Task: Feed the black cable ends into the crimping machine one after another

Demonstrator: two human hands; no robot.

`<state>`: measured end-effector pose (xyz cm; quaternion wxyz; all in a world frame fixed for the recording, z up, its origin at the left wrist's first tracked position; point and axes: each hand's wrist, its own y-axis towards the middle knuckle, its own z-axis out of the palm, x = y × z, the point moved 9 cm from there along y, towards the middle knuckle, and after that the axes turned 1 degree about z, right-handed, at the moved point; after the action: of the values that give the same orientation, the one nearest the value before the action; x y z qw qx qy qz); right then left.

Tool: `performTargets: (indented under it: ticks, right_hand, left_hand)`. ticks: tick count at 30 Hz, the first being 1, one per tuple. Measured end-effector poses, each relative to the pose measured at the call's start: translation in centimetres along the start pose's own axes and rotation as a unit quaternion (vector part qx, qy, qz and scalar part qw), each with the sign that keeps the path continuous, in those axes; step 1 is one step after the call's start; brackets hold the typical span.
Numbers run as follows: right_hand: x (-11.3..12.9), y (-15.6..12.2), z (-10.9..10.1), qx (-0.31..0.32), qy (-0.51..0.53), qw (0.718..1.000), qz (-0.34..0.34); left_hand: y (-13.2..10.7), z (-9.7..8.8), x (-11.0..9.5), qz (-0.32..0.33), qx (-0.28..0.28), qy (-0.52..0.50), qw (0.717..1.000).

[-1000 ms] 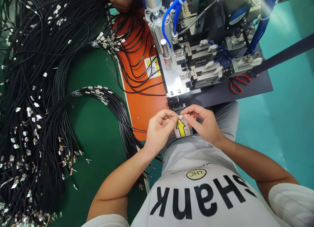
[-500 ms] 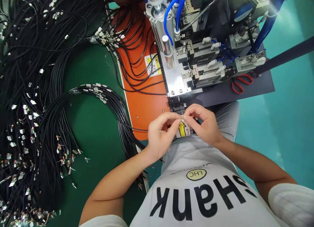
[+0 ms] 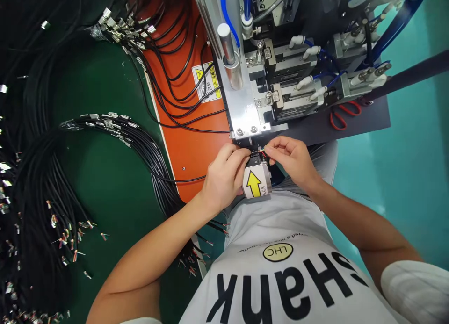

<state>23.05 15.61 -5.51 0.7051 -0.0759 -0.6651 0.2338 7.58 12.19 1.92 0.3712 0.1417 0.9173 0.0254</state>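
Note:
My left hand [image 3: 224,179] is closed, thumb and fingers pinching a black cable [image 3: 191,180] close to its end. That cable runs left across the orange machine top to the bundle. Thin coloured wires [image 3: 261,151] stick out from the cable end, one of them red. With thumb and forefinger my right hand [image 3: 293,162] pinches the tips of these wires. Both hands are over a small black fixture [image 3: 255,160] at the machine's front. Whether the cable end touches the fixture, I cannot tell. Below it is a label with a yellow arrow [image 3: 254,183].
Bundled black cables [image 3: 140,148] lie on the green table [image 3: 105,183] to the left, several with bare coloured ends. A machine with metal cylinders [image 3: 229,57] and blue air hoses stands ahead. Red-handled scissors [image 3: 345,114] lie on a dark plate at right.
Both hands have moved slightly up toward the fixture, and the left hand has turned over more. The coloured wires and the whole arrow now show. The camera view has shifted.

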Motion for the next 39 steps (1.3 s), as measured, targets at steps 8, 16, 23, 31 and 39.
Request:
performTargets:
  ticks: [8, 16, 23, 31, 39]
  right_hand:
    - [-0.7, 0.4, 0.1, 0.002, 0.009, 1.000, 0.015]
    - [-0.7, 0.7, 0.0, 0.004, 0.015, 1.000, 0.016]
    - [-0.6, 0.7, 0.0, 0.002, 0.002, 1.000, 0.004]
    - [-0.3, 0.6, 0.0, 0.000, -0.050, 0.998, -0.040]
    - [0.1, 0.4, 0.0, -0.012, -0.087, 0.995, -0.053]
  left_hand:
    - [-0.4, 0.7, 0.4, 0.043, -0.009, 0.038, 0.998]
    - [-0.3, 1.0, 0.2, 0.063, -0.003, 0.042, 0.997]
    - [-0.4, 1.2, 0.5, 0.053, 0.005, 0.049, 0.997]
    - [-0.1, 1.2, 0.2, 0.046, 0.001, 0.066, 0.997]
    - [0.1, 1.6, 0.1, 0.034, 0.015, 0.104, 0.994]
